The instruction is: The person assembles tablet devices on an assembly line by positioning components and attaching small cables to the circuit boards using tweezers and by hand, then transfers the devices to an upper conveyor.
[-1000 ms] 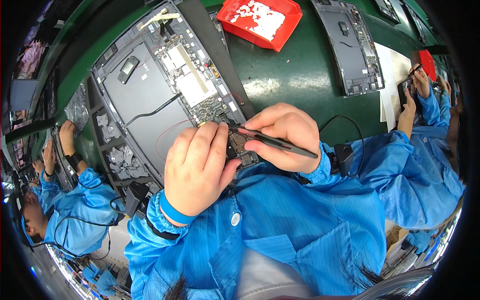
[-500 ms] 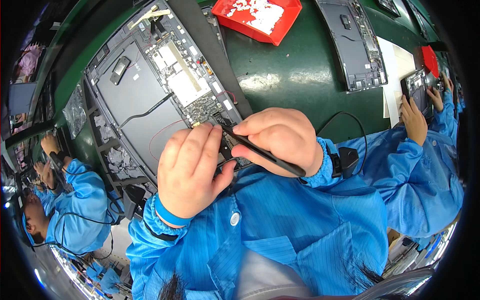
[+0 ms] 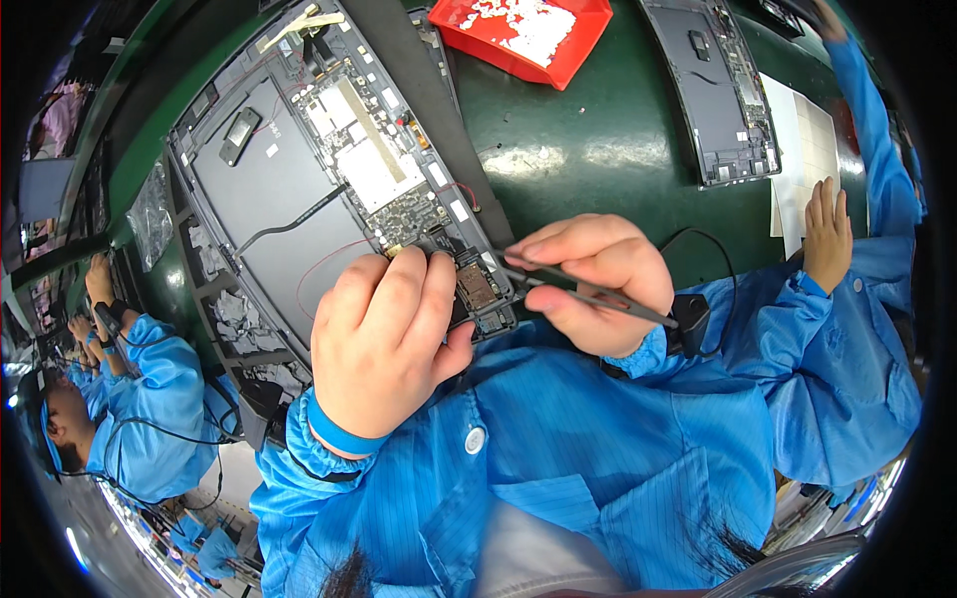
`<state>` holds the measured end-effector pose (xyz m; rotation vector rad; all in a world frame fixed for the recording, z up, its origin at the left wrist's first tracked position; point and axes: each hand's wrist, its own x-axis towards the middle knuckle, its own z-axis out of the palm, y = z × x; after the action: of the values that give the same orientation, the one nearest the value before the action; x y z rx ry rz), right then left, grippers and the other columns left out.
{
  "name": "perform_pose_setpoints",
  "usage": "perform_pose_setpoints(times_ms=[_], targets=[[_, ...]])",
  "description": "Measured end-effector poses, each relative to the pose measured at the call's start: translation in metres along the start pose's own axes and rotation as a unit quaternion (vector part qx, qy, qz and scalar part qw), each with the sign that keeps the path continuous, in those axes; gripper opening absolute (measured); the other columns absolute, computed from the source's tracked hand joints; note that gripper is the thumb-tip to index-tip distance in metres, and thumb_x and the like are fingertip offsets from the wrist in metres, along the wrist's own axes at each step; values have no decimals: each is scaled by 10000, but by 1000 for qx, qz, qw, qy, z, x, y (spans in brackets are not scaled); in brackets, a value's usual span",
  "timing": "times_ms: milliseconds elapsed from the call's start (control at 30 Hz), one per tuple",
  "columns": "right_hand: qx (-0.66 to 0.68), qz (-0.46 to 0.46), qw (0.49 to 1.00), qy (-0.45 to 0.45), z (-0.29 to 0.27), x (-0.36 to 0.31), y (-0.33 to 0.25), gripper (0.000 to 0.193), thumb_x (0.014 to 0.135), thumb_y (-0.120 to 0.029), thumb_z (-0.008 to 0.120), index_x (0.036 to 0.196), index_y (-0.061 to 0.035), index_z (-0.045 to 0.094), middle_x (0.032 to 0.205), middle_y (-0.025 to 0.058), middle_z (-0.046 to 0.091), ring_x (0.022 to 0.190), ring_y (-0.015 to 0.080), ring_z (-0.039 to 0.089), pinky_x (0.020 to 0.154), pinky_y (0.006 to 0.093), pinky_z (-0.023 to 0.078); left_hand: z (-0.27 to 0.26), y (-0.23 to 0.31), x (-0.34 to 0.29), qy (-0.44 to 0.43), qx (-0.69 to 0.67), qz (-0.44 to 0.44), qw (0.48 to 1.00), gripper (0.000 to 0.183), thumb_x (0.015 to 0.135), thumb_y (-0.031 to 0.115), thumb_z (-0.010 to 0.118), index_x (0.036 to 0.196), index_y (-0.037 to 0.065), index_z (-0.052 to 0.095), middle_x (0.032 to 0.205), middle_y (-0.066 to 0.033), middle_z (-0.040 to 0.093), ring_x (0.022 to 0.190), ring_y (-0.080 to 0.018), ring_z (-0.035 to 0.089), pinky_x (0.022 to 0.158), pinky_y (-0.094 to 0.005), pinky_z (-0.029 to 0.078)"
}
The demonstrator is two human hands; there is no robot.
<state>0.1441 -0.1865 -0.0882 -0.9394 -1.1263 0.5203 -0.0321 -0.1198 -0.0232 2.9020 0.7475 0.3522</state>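
Observation:
An opened flat grey device housing [image 3: 289,194], perhaps a tablet or laptop, lies tilted before me, its circuit board [image 3: 409,217] and inner cables exposed. The bent fingers of my left hand [image 3: 384,344] rest against the board's near part. Its thumb stands apart, and no held object shows there, though the fingertips are partly hidden. My right hand [image 3: 603,279] pinches a pair of black tweezers [image 3: 623,304]. Their two arms are spread, and the tips are by the housing's near right edge. A brown-gold component [image 3: 477,286] shows between my hands.
A red tray [image 3: 478,50] of small white pieces stands at the far side. Another opened device [image 3: 713,95] lies right. Below my housing is a dark compartmented tray [image 3: 204,294] with crumpled grey-white pieces. Co-workers in blue sit both sides; one hand [image 3: 827,239] rests at right.
My right hand and the tweezers have moved right, away from my left fingertips, uncovering the brown-gold component. The right co-worker no longer holds a device there; one arm now reaches far out.

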Motion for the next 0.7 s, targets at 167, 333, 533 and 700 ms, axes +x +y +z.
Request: perform_pose_setpoints(times_ms=[167,333,533,700], targets=[[-71,-126,984,-100,6,11,2,318,584,-45,790,690,-27,491,791,143,623,737,272,647,607,305,523,9,-5,-13,55,-17,7,998,549,554,155,713,1062,1,573,1016,-114,541,848,-287,536,742,-368,455],[-108,-117,981,-114,11,9,2,313,578,-38,787,680,-25,492,789,142,620,723,264,644,601,309,529,7,-3,-14,45,-33,-6,998,556,552,133,720,1069,-7,572,1032,-117,542,858,-288,539,744,-365,453],[-118,-116,983,-85,14,9,2,298,579,-34,784,691,-15,509,806,141,613,721,259,645,597,306,534,8,-4,-13,47,-42,-8,998,562,547,153,704,1069,-6,571,1038,-122,541,864,-292,539,748,-366,452],[-150,-121,977,-96,16,9,0,294,574,-27,785,701,-9,520,805,138,614,723,256,646,600,308,536,10,-6,-13,48,-29,3,998,552,553,166,691,1063,-8,571,1041,-124,544,867,-291,540,742,-363,457]])
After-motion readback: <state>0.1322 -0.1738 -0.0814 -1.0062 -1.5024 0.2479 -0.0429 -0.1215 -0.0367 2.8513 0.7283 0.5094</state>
